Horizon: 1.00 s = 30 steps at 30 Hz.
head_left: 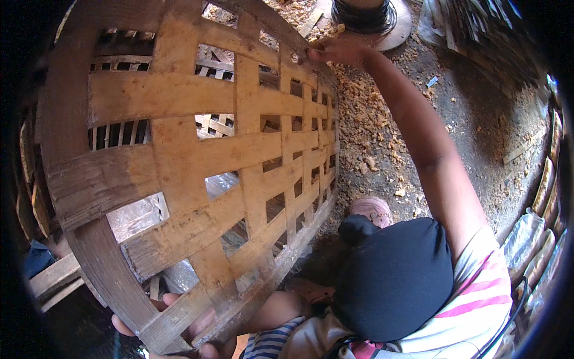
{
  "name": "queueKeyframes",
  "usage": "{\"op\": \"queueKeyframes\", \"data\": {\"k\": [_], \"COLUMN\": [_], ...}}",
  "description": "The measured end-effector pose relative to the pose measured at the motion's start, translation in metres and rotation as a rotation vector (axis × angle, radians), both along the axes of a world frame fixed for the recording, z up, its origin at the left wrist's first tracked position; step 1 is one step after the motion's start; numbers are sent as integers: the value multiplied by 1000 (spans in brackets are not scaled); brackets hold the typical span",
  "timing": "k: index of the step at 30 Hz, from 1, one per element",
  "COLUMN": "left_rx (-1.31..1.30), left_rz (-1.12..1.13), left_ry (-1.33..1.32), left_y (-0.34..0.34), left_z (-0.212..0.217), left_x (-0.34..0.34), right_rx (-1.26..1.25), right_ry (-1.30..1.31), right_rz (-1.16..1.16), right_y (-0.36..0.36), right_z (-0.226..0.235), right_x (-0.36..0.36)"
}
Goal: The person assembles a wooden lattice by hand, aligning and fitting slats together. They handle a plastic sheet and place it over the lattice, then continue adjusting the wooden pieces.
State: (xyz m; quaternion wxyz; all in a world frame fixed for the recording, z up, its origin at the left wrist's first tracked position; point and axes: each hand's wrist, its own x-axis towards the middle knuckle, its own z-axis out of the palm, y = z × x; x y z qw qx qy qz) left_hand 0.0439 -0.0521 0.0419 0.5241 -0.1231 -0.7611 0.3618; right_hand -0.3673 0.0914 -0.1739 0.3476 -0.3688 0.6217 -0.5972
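Large woven bamboo basket (185, 167) fills left of frame, tilted on edge. Left hand (179, 326) at lower left, fingers curled round rim. Right hand (335, 51) at top centre pinching upper rim (thumb hidden). Risk: splintered strips snag fingers; basket may slip, roll.

Basket (179, 161) left; wire coil (365, 15) behind; slats (478, 36) right.

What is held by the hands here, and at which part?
A large woven basket: the left hand grips its lower rim, and the right hand grips its far upper rim.
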Motion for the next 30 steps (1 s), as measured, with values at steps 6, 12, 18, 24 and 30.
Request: {"op": "queueKeyframes", "data": {"k": [6, 12, 18, 24, 30], "left_rx": [94, 1127, 1443, 1421, 1259], "left_rz": [81, -386, -542, -595, -521], "left_ry": [54, -52, -31, -3, 46], "left_y": [12, 35, 45, 43, 28], "left_z": [-3, -10, 2, -6, -19], "left_x": [0, -3, 4, -13, -10], "right_rx": [71, 116, -78, 9, -17], "right_ry": [75, 286, 445, 628, 728], "right_rz": [-28, -191, -364, -328, -354], "right_y": [-5, 0, -13, -16, -15], "right_z": [27, -78, -92, -78, -86], "right_x": [27, 33, 52, 42, 51]}}
